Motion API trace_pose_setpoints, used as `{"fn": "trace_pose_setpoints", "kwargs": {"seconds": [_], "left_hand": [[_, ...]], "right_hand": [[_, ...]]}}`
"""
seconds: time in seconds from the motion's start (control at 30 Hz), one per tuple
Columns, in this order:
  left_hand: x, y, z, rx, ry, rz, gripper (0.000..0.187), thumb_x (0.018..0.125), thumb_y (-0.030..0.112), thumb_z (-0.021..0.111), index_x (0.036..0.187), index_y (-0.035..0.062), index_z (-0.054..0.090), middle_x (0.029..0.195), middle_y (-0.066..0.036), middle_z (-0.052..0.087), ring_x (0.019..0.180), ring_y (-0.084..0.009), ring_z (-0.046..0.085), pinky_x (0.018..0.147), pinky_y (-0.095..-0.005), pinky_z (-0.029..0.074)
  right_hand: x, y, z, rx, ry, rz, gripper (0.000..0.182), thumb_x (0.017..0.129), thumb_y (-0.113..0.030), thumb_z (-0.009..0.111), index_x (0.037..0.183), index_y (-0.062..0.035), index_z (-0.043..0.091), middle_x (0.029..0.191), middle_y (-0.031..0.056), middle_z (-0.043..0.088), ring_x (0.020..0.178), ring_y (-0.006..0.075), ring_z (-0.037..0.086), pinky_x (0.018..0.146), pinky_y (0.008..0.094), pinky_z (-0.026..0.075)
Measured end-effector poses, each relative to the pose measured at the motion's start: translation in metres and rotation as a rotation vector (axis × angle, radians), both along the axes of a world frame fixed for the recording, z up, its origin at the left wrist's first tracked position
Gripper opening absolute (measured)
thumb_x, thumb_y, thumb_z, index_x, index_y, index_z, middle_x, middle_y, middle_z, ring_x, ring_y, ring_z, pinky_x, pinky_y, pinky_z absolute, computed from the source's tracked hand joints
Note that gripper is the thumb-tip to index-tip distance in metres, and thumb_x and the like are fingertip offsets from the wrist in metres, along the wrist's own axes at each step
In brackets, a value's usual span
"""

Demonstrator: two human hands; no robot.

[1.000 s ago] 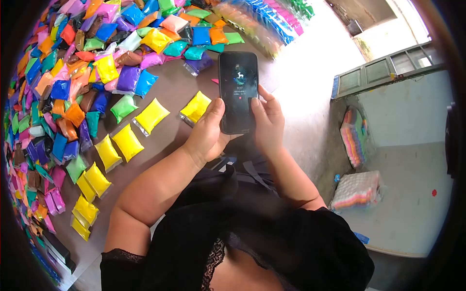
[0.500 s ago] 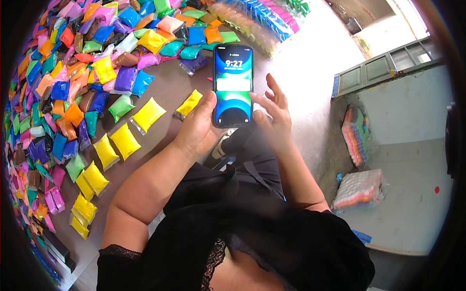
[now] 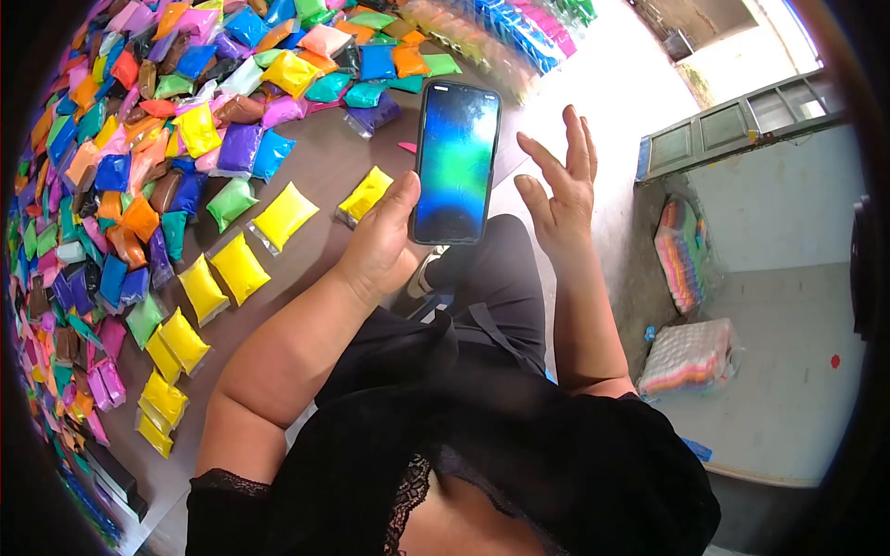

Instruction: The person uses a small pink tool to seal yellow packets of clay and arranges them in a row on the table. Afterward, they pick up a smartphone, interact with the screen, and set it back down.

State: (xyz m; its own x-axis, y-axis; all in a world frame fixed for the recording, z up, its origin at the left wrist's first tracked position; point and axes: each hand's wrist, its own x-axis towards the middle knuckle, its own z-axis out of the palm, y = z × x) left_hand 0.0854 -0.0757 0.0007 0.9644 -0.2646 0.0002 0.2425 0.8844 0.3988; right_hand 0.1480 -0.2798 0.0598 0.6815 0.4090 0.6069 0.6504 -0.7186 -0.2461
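Note:
A smartphone (image 3: 455, 167) in a dark case is upright in my left hand (image 3: 382, 239), with the thumb along its left edge. Its screen glows blue and green, blurred, with no readable text. To the right of the phone, my right hand (image 3: 564, 195) is raised, open and apart from it, fingers spread. Close to my left hand, a small clear packet of yellow material (image 3: 367, 193) lies on the brown table (image 3: 306, 250). More yellow packets (image 3: 239, 269) lie in a loose row toward the lower left.
A big heap of multicoloured packets (image 3: 139, 176) covers the table's left and far side. Bundled clear bags (image 3: 477, 42) stand at the far edge. At right, wrapped stacks of pastel items (image 3: 688, 357) sit by a pale panel (image 3: 788, 324).
My right hand has moved away from the phone, up and to the right, its fingers spreading. The lock screen showing 9:27 has turned to a blurred blue-green display. The phone has shifted slightly right.

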Motion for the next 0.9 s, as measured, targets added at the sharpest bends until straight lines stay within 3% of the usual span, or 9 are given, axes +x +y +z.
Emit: {"fn": "trace_pose_setpoints", "kwargs": {"seconds": [0.3,0.6,0.83,0.9], "left_hand": [[0.001,-0.001,-0.007,-0.013,-0.017,-0.005,0.046,0.104,0.037,0.041,0.135,0.0032,0.046,0.125,-0.012,0.058,0.115,-0.0209,0.058,0.099,-0.0385,0.049],[-0.003,-0.002,-0.003,0.087,-0.037,-0.011,0.049,0.103,0.040,0.041,0.138,0.0061,0.042,0.133,-0.008,0.054,0.121,-0.0198,0.055,0.101,-0.0373,0.047],[0.001,-0.004,-0.009,0.041,-0.022,-0.030,0.050,0.104,0.040,0.039,0.140,0.0050,0.040,0.133,-0.010,0.054,0.122,-0.0209,0.055,0.103,-0.0389,0.046],[0.001,-0.005,-0.006,0.006,-0.021,0.004,0.043,0.105,0.035,0.037,0.134,0.0036,0.046,0.123,-0.011,0.059,0.109,-0.0191,0.061,0.096,-0.0367,0.050]], "right_hand": [[-0.020,0.004,-0.017,0.002,0.032,0.124,0.043,0.087,-0.048,0.064,0.116,-0.0167,0.070,0.149,0.0244,0.035,0.139,0.0444,0.029,0.111,0.0503,0.029],[-0.036,0.040,0.000,-0.255,0.067,0.133,0.042,0.076,-0.051,0.071,0.110,-0.0259,0.074,0.148,0.0167,0.040,0.141,0.0420,0.026,0.111,0.0488,0.029],[-0.031,0.026,-0.007,-0.141,-0.096,0.139,0.039,0.073,-0.053,0.072,0.101,-0.0274,0.076,0.146,0.0124,0.044,0.138,0.0415,0.032,0.107,0.0512,0.032],[-0.031,0.023,-0.005,-0.197,-0.036,0.093,0.038,0.072,-0.052,0.074,0.100,-0.0269,0.077,0.145,0.0119,0.046,0.137,0.0407,0.034,0.106,0.0505,0.033]]}}
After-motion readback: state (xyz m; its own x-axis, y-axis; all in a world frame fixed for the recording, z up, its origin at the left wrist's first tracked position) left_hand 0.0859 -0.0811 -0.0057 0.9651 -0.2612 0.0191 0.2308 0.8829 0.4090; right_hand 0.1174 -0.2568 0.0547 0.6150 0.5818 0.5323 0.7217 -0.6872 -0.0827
